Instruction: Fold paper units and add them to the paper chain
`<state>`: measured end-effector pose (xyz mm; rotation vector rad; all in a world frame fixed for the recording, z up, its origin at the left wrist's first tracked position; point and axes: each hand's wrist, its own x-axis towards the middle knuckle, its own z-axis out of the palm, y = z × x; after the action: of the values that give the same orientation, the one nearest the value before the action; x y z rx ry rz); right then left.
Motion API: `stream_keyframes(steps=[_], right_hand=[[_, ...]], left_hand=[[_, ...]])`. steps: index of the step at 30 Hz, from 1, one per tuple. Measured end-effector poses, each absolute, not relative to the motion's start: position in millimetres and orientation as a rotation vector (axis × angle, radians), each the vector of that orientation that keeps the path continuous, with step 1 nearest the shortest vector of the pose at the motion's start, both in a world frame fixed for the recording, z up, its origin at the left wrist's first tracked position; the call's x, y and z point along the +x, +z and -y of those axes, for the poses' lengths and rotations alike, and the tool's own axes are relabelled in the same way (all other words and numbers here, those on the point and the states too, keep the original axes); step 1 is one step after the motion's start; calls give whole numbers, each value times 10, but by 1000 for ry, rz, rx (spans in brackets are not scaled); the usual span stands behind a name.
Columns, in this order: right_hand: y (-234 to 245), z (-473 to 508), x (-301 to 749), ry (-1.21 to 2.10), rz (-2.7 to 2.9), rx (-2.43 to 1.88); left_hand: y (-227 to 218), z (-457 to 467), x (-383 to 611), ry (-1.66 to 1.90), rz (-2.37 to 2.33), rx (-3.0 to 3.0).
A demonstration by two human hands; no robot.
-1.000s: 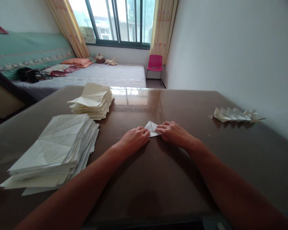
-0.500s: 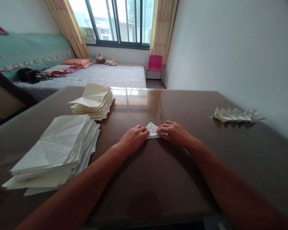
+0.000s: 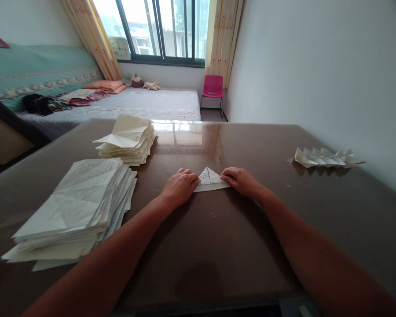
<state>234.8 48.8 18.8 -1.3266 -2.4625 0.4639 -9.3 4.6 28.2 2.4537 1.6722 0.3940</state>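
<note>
A small sheet of printed paper (image 3: 210,178), folded to a triangle with a flat strip along its near edge, lies on the brown table (image 3: 204,246) in front of me. My left hand (image 3: 181,187) pinches its left corner between thumb and fingers. At the opposite corner, my right hand (image 3: 240,179) grips the paper the same way. The peak of the triangle points away from me, and the strip between the hands is in plain sight. Both corner tips are hidden under the fingers.
Left of my arm lies a thick stack of creased, printed sheets (image 3: 75,198), with a yellowish stack (image 3: 128,136) behind it. A row of folded paper pieces (image 3: 326,158) sits at the far right, near the wall. Past the table are a bed (image 3: 165,103) and a pink chair (image 3: 213,86).
My hands have slid apart toward the paper's two ends. More of its near strip shows between them, and the fingers now pinch the corners.
</note>
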Motion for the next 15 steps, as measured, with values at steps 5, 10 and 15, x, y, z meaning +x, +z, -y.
stream_keyframes(steps=[5, 10, 15], right_hand=[[221, -452, 2272, 303, 2465, -1522], [270, -436, 2227, 228, 2473, -1641], [255, -460, 2210, 180, 2456, -1719]], left_hand=[[296, -57, -22, 317, -1821, 2423], [306, -67, 30, 263, -1903, 2434], [288, -81, 38, 231, -1960, 2504]])
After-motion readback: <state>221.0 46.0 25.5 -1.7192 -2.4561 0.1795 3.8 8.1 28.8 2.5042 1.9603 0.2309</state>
